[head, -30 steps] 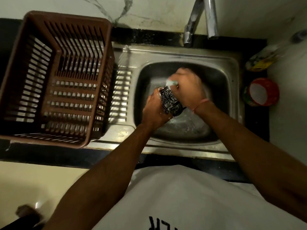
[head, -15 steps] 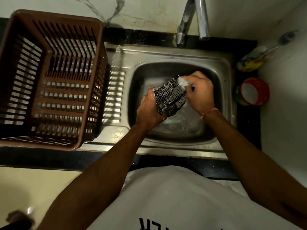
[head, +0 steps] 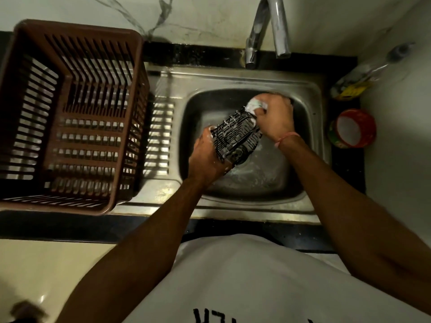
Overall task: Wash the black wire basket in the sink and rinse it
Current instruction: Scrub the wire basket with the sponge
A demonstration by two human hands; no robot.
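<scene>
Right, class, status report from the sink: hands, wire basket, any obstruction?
Left hand grips black wire basket over sink. Right hand holds soapy scrubber at its far end. Tap dry. Nothing blocking.

The scene is dim and warm; the sink (head: 310,89) steel shows soft glare, its bowl is shadowed, and the wide lens bends the edges.

White cloth shirt (head: 245,276): black printed letters at lower edge, cut off and upside down, not readable.
</scene>
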